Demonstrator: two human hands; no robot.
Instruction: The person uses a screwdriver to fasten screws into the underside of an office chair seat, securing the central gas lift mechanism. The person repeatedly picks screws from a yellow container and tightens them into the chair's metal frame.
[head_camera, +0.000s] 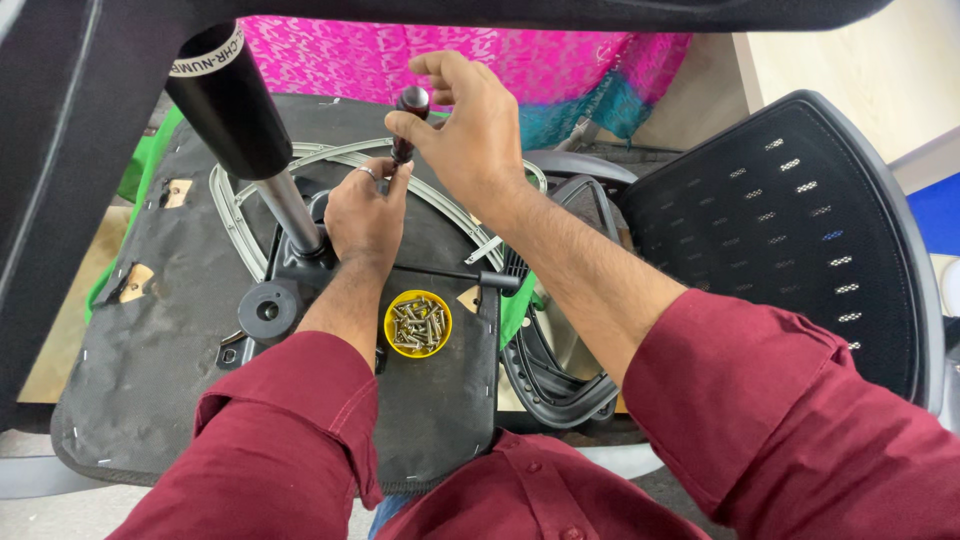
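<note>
- Two hands work over one upturned chair seat (150, 350), its black fabric underside facing up.
- The right hand (465, 125) closes its fingers round the dark handle of one screwdriver (408, 120), held nearly upright above the seat's middle.
- The left hand (365, 215) pinches the screwdriver's lower shaft between fingertips; one ring sits on a finger. The tip and whatever it meets are hidden behind this hand.
- One small yellow bowl (418, 323) rests on the seat just beside the left forearm, filled with silver screws (420, 322); they are too heaped to count.
- One gas-lift cylinder (245, 130) rises tilted from the black seat mechanism (300, 270), its top cut off by the frame edge.
- One thin black lever (455, 277) runs rightward from the mechanism.
- One perforated black backrest (790, 230) lies to the right, partly cut off.
- One pink patterned cloth (450, 55) lies beyond the seat.
- Both sleeves are maroon.
</note>
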